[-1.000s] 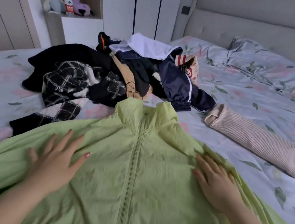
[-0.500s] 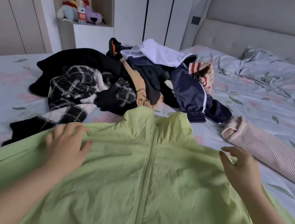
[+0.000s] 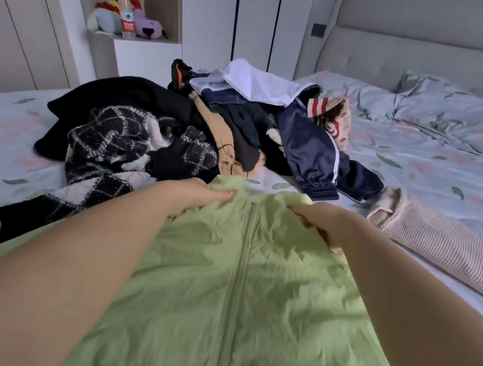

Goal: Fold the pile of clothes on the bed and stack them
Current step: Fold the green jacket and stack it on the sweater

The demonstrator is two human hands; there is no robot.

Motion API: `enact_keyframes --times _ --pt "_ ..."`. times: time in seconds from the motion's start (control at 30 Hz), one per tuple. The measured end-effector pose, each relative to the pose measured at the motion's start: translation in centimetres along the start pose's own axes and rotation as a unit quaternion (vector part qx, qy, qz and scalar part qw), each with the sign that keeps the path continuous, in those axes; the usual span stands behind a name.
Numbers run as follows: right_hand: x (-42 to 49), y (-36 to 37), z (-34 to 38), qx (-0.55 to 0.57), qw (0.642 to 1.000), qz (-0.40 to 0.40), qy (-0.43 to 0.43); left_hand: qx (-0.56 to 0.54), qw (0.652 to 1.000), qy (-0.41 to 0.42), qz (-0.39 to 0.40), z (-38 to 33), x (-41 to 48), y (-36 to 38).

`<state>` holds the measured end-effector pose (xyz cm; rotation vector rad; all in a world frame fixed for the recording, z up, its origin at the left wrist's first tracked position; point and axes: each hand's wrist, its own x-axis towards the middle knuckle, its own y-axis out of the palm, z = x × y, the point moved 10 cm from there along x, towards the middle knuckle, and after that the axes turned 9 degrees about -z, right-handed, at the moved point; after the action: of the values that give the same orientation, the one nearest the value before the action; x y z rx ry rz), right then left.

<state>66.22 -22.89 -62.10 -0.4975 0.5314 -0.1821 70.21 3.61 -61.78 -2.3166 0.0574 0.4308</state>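
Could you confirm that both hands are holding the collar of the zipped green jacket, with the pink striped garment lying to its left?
Not quite. In the head view, the pink striped garment lies to the right of the green jacket, not to its left. The rest holds: the left hand and the right hand each hold the collar of the zipped jacket.

Nothing really readable here tbh. The only print is on the red label (image 3: 128,25) of the bottle (image 3: 128,13) up on the shelf (image 3: 136,41). It has some white marks, but they're way too small and blurry to make out.
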Motion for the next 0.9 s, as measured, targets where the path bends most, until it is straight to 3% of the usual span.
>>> enact_keyframes --times 0.1,0.23,0.3,0.37,0.43,0.5,0.57,0.6,0.67,0.77,0.83,0.9 --pt "-0.6 -0.5 3.3 0.102 0.989 -0.022 -0.103 -0.054 0.996 0.055 0.038 -1.6 -1.1 0.9" --pt "-4.7 -2.6 7.6 0.293 0.929 -0.011 -0.227 -0.242 0.958 0.155 -0.008 -6.0 -3.8 -2.0" --pt "-7.9 -3.1 8.5 0.318 0.902 0.016 -0.291 -0.35 0.916 0.195 -0.018 -6.8 -6.3 -4.1" --pt "-10.8 -3.2 7.6 0.268 0.894 0.056 -0.356 -0.375 0.897 0.233 0.031 -6.1 -9.2 -5.0" --pt "-13.8 -2.4 5.3 0.129 0.894 0.11 -0.415 -0.235 0.929 0.275 0.075 -3.6 -12.5 -4.3" --pt "-15.7 -0.6 1.7 -0.066 0.882 0.157 -0.439 0.065 0.946 0.308 0.08 0.9 -14.1 -1.8" --pt "-16.0 1.6 -3.1 -0.285 0.845 0.189 -0.412 0.335 0.885 0.318 0.056 6.1 -14.8 0.4" --pt "-15.6 2.0 -5.3 -0.374 0.822 0.17 -0.393 0.375 0.869 0.321 0.037 7.8 -15.5 0.7" --pt "-15.6 1.5 -6.6 -0.402 0.822 0.083 -0.396 0.278 0.902 0.33 -0.017 8.5 -17.3 -0.4" --pt "-17.4 -0.7 -5.4 -0.275 0.872 -0.068 -0.398 0.091 0.942 0.294 -0.138 9.0 -19.2 -3.7" --pt "-18.5 -2.5 -5.1 -0.211 0.89 -0.156 -0.372 -0.014 0.957 0.223 -0.183 10.3 -19.4 -4.4" --pt "-18.6 -4.0 -6.4 -0.136 0.927 -0.195 -0.292 -0.115 0.971 0.111 -0.178 12.4 -18.9 -3.7"
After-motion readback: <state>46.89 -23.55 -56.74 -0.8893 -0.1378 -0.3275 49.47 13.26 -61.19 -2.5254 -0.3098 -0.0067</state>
